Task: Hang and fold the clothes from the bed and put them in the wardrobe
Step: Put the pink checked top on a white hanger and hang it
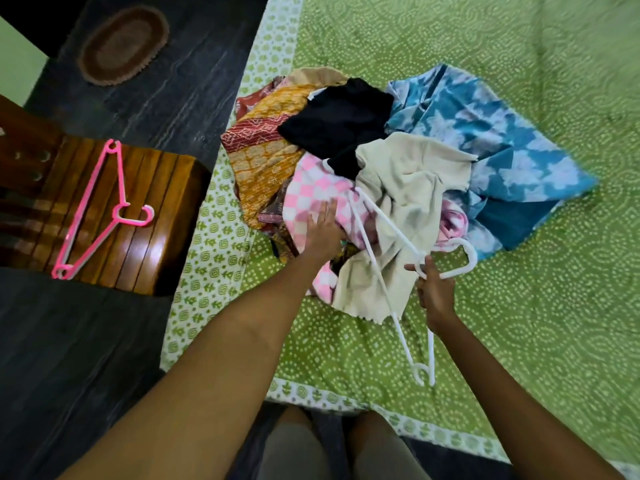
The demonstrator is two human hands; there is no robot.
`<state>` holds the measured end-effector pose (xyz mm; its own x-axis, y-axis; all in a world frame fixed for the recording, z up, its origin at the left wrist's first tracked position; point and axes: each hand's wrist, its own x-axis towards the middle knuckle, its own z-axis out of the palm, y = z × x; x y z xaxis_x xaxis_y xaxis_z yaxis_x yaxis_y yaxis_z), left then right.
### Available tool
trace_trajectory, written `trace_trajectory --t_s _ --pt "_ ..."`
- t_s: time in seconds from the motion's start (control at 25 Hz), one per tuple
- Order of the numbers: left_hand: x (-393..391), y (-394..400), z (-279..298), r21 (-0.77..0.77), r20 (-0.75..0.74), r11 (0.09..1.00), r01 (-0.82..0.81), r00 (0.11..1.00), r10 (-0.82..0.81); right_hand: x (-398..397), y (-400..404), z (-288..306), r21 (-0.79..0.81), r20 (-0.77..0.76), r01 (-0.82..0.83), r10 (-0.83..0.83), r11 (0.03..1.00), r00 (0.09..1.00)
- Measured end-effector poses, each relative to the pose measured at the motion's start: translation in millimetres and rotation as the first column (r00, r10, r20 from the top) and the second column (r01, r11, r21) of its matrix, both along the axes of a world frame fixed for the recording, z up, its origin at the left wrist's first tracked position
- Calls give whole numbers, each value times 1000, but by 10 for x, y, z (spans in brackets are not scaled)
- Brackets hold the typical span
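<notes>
**Now: white hanger over the clothes pile**

Right now I see my right hand (437,293) pinching the white hanger (388,268) just below its hook, which curls toward the right. Its long axis runs from the near bed edge up into the pile of clothes (363,168), slanting left, lying across the cream garment (401,202). My left hand (323,230) rests flat, fingers spread, on the pink checked cloth (311,195). The pile sits near the bed's left edge; green bedsheet (519,323) lies open to the right and nearer me. Left of the bed stands a wooden chair (145,216) carrying pink hangers (100,209), close to that edge
</notes>
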<state>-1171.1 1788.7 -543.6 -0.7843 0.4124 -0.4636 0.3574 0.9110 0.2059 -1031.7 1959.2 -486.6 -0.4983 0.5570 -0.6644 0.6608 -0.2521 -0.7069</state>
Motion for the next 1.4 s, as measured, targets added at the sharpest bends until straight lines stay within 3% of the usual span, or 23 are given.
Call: trace_trajectory --t_s 0.08,0.16,0.24,0.28,0.36,0.44,0.52,0.56,0.64,0.72,0.76,0.8,0.84,0.88,0.92,1.0,1.04,1.12,1.24,1.32,1.4 --pt "-88 166 -94 -99 -30 992 84 996 -87 -11 79 1 -17 -18 77 -78 997 997" --pt "-113 287 -145 -52 -30 998 43 999 -44 -13 155 -10 -24 -20 136 -136 990 990" --pt "-81 346 -178 174 -37 977 -120 991 129 23 187 9 -18 -22 150 -150 989 988" --pt "-60 366 -155 337 -21 910 -241 965 263 48 200 10 -16 -28 161 -161 987 986" --pt "-52 363 -66 588 125 626 -513 822 556 69 206 31 -24 -49 182 -183 983 982" --pt "-44 301 117 607 460 235 -760 576 676 63 192 56 -36 -69 205 -208 978 976" --pt "47 163 281 429 788 -166 -888 278 549 34 137 118 -35 -103 228 -230 973 968" --pt "110 69 315 297 897 -307 -904 154 415 9 100 157 -32 -125 240 -242 970 962" --pt "303 -148 350 43 991 -456 -889 -21 134 -69 1 244 -22 -158 264 -264 964 951" --pt "534 -268 412 -109 994 -506 -856 -106 -34 -157 -115 274 -14 -177 275 -273 961 946" --pt "614 -307 451 -92 995 -502 -860 -94 -23 -198 -204 274 -5 -203 261 -256 965 945" --pt "650 -312 502 5 997 -443 -896 -30 71 -230 -306 266 33 -234 215 -202 976 951" --pt "635 -316 478 157 963 -292 -943 81 256 -256 -408 259 125 -246 107 -73 986 966" --pt "603 -320 478 288 885 -80 -954 232 404 -270 -509 236 269 -204 -68 126 961 971" --pt "549 -321 499 347 798 125 -929 363 481 -275 -608 206 384 -118 -269 335 884 935" --pt "443 -295 594 415 658 413 -811 581 479 -294 -784 86 462 50 -544 591 701 805" --pt "413 -268 636 445 590 498 -744 662 462 -320 -844 46 483 101 -591 629 646 771" --pt "411 -224 725 497 475 580 -645 762 439 -390 -876 6 554 108 -569 625 608 773" --pt "418 -228 830 474 495 603 -642 760 421 -497 -708 26 552 130 -495 518 671 846" --pt "414 -283 915 464 473 634 -619 778 413 -522 -587 81 572 220 -525 498 630 839" --pt "410 -358 1009 458 335 697 -552 833 440 -543 -494 183 604 219 -545 536 582 815"
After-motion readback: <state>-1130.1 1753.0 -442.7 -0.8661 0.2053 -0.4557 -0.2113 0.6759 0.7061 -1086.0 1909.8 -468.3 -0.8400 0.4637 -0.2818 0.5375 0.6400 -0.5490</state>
